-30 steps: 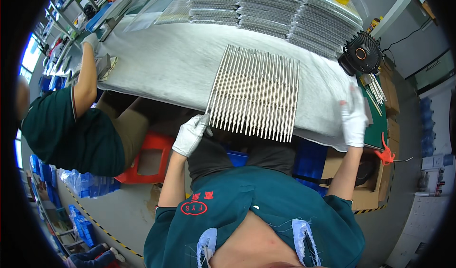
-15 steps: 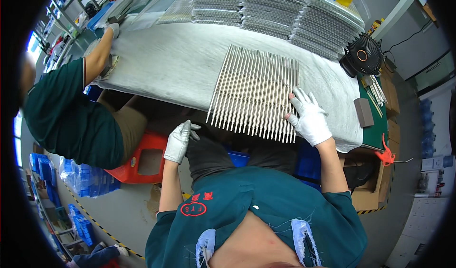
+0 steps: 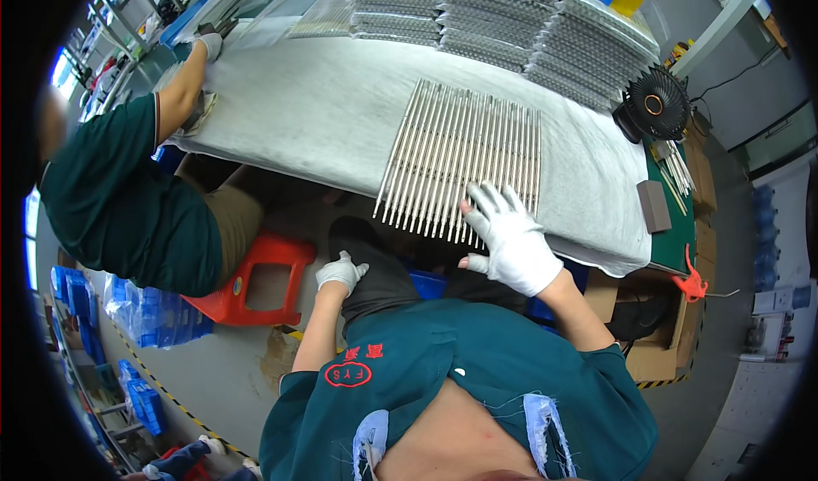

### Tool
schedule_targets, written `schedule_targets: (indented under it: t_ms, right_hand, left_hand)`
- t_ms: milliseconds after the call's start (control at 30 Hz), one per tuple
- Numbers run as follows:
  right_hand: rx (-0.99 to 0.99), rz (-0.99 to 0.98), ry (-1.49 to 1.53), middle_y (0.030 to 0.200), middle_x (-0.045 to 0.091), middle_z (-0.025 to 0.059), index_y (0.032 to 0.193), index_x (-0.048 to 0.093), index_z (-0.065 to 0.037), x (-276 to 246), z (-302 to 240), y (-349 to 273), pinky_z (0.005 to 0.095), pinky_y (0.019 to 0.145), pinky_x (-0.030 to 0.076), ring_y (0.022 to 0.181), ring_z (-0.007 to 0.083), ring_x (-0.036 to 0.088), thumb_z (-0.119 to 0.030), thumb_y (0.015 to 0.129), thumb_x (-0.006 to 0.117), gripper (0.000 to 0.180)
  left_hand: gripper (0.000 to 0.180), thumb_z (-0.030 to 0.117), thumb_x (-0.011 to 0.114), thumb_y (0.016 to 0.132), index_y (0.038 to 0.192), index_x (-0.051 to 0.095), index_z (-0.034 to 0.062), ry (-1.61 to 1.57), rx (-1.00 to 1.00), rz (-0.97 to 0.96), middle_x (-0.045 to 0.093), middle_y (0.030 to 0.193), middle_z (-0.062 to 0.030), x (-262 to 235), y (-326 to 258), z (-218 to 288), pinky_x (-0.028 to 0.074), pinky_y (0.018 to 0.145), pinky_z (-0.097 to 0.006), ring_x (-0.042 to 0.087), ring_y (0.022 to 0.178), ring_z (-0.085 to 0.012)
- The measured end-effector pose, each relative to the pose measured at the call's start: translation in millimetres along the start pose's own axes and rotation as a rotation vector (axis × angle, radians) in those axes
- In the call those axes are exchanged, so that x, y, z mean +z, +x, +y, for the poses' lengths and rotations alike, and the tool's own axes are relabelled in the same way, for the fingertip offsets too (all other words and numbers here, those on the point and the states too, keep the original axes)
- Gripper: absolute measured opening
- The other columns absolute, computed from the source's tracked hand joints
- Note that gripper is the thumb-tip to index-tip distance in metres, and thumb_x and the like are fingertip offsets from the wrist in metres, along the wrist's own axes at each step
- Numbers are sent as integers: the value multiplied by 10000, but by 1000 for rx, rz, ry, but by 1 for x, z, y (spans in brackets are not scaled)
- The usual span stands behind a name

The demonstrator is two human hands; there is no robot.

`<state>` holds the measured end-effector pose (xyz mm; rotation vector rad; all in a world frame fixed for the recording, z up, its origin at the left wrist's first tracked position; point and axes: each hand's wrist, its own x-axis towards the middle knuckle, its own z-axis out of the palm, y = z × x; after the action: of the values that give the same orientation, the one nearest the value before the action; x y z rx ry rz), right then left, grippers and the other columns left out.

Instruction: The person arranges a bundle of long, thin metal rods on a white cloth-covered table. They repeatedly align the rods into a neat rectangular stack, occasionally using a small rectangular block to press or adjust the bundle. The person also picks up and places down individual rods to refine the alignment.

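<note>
A row of slim silver metal rods [image 3: 452, 144] lies side by side on the white-covered table [image 3: 290, 97], their near ends jutting past its front edge. My right hand [image 3: 511, 247], in a white glove with bare thumb and index fingertips, is spread over the near right part of the row. Whether its fingers touch the rods I cannot tell; nothing is held in it. My left hand [image 3: 342, 274], also gloved, rests by my left thigh below the table edge, holding nothing, its fingers loosely apart and partly turned from view.
Tall stacks of rods in clear plastic packs [image 3: 486, 21] line the table's back. A black fan [image 3: 654, 104], a grey block [image 3: 653, 207] and a red air gun [image 3: 692, 278] are at the right. A co-worker's gloved hand [image 3: 210, 46] works at the far left, beyond a red stool [image 3: 264, 285].
My right hand has moved left and nearer from the row's right edge, now covering some near rod ends. My left hand has dropped toward my thigh, away from the table edge.
</note>
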<state>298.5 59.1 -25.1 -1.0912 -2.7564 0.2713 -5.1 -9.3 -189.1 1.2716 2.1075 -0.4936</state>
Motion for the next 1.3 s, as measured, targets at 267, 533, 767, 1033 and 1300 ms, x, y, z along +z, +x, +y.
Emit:
schedule_targets:
  t_ms: [267,533,767,1033,1300]
  right_hand:
    - [-43,40,66,1403,410,235,1356,429,-13,-3,-9,7,508,1117,236,1330,395,346,-442,773,690,769]
    - [28,96,31,1415,391,232,1341,449,-12,-10,12,-11,518,1111,235,1328,411,340,-468,783,665,752]
    - [49,-1,21,1414,390,225,1335,456,-6,-12,3,-16,517,1117,226,1337,402,328,-462,780,674,751]
    - [48,-18,17,1409,394,221,1321,472,-10,-4,2,-15,525,1113,231,1342,389,325,-467,781,676,736]
    - [48,-26,15,1403,398,224,1315,478,-12,-5,0,-12,523,1112,233,1343,388,324,-463,779,680,729]
  left_hand:
    - [489,380,470,915,1375,474,214,-86,337,95,639,1080,-230,31,12,-28,487,879,-451,628,965,-396]
    - [410,401,559,938,1222,630,114,-847,445,-103,617,666,-41,-21,-36,-9,452,549,-230,521,534,-63]
    - [584,509,421,979,1005,673,-17,-1225,519,132,623,643,-74,-87,-48,38,473,566,-260,565,536,-118]
    - [496,427,508,970,1081,653,-33,-1238,583,138,664,797,-67,-92,-48,55,458,579,-261,575,556,-111]
    - [489,447,525,955,1081,662,-5,-1187,580,121,674,820,-49,-85,-45,50,423,571,-244,592,590,-97]
